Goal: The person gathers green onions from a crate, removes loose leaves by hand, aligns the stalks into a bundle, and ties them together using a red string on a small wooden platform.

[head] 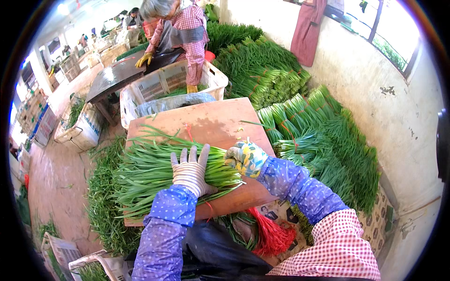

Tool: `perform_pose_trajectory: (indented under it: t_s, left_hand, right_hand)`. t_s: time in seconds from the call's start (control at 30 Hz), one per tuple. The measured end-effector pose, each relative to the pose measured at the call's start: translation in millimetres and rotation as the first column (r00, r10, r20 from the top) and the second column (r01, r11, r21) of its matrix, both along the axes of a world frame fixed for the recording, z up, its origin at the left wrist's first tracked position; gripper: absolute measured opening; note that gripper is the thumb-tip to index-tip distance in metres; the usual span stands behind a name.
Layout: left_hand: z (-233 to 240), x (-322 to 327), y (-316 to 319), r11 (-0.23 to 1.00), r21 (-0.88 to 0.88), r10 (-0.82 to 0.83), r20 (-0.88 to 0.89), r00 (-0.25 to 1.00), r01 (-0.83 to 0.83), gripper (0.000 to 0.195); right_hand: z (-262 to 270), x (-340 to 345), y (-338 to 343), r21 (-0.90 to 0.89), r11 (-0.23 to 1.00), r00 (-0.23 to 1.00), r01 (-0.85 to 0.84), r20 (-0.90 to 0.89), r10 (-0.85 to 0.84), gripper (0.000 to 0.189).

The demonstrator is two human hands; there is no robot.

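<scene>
A loose heap of green garlic chives lies across a reddish wooden board, its leaves to the left and its pale stem ends to the right. My left hand, in a striped knit glove, presses flat on the chives with its fingers spread. At the stem ends is my right hand, in a patterned glove with curled fingers; its fingertips touch the stems, and whether it grips any cannot be told. Red ties lie beneath the heap, one poking out beyond it and another at the board's near edge.
Tied chive bundles are stacked at the right along the wall. Ahead, a co-worker in yellow gloves reaches into a white plastic crate beside a dark table. Loose leaves pile up at the left. Red strings hang below the board.
</scene>
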State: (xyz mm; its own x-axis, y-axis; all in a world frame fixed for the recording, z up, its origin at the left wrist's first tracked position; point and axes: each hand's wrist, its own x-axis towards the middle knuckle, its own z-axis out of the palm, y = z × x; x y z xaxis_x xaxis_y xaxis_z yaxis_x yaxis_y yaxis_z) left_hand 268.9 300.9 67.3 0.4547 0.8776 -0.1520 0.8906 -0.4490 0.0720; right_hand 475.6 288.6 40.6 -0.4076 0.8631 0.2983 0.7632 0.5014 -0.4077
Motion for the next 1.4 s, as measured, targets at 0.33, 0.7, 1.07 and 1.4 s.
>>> perform_pose_trajectory:
  t_s: [0.33, 0.7, 1.07, 1.4]
  left_hand:
    - [-5, -1, 1, 0.999, -0.051, -0.021, -0.041, 0.999, 0.019, 0.114]
    - [-8, 3, 11, 0.989, -0.145, 0.032, -0.046, 0.998, -0.038, 0.117]
    - [-23, -11, 11, 0.996, -0.053, 0.071, 0.128, 0.989, -0.065, 0.121]
    - [15, -30, 27, 0.856, 0.253, -0.48, 0.061, 0.875, 0.452, 0.101]
  right_hand:
    - [8, -2, 11, -0.203, 0.977, 0.992, 0.063, 0.123, -0.038, 0.018]
    - [-11, -73, 68, -0.491, 0.745, 0.891, 0.452, 0.285, -0.354, 0.084]
    - [6, -53, 74, -0.764, 0.619, 0.931, -0.183, 0.068, 0.358, 0.079]
    - [1, -47, 75, -0.706, 0.699, 0.939, -0.113, 0.155, 0.308, 0.095]
